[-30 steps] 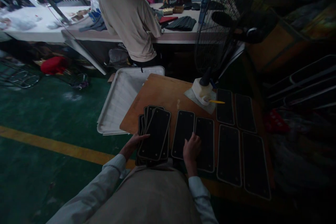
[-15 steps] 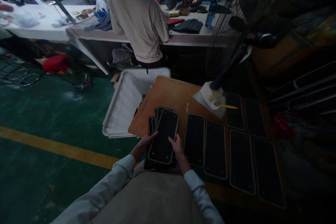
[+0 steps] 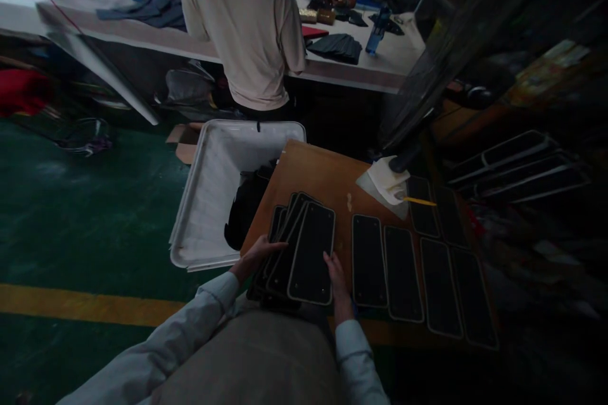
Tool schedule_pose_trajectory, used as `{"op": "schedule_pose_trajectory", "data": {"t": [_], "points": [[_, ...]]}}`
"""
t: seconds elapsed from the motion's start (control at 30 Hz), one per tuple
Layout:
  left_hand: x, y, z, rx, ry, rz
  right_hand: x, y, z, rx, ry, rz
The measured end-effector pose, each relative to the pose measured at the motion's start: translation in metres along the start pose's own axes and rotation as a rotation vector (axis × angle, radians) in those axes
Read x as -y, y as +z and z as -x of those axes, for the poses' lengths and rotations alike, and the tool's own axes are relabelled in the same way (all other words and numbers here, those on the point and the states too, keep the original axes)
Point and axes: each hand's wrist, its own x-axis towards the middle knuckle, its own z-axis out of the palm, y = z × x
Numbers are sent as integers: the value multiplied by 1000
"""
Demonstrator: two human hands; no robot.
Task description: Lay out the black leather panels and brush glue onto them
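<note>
My left hand is closed on the left side of a fanned stack of black rectangular panels, its thumb lying over the upper ones. The panels have pale edging and small studs near the corners. My right hand pinches the right edge of the top black panel, thumb on the face and fingers underneath. That panel is shifted right of the others and still overlaps them. To the right, several similar panels lie in two rows on the brown board.
Left of the board stands a white bin with dark pieces inside. A yellow pencil-like stick and white wrapped fan base sit at the board's far right. A person in a beige shirt stands at the long worktable ahead.
My right hand has drawn the top panel rightward, widening the fan of the stack. My left hand stays on the panels beneath. The view has shifted, showing more inside the bin.
</note>
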Motion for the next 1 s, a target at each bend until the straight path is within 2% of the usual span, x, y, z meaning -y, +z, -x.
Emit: {"op": "schedule_pose_trajectory", "data": {"t": [0.13,0.23,0.4,0.47,0.53,0.67,0.77,0.83,1.0], "points": [[-3,-21,1,21,-23,29,3,-22,-15,-30,46,16],[-4,-40,4,28,-5,86,8,-35,-31,-104,57,113],[-7,-57,10,-22,-46,115,18,-39,-42,-277,43,337],[-8,-57,11,-38,-33,120,22,-28,-37,-350,5,410],[-7,-58,10,-30,-16,127,24,-5,-30,-356,-67,457],[-4,-59,7,-8,-11,144,23,64,-18,-98,-101,404],[-2,-63,5,-18,-24,174,19,99,-17,-65,-78,373],[-2,-69,5,-48,-38,191,16,102,-22,-101,-73,375],[-10,-95,10,-103,-25,202,15,86,-42,-138,-35,423]]}}
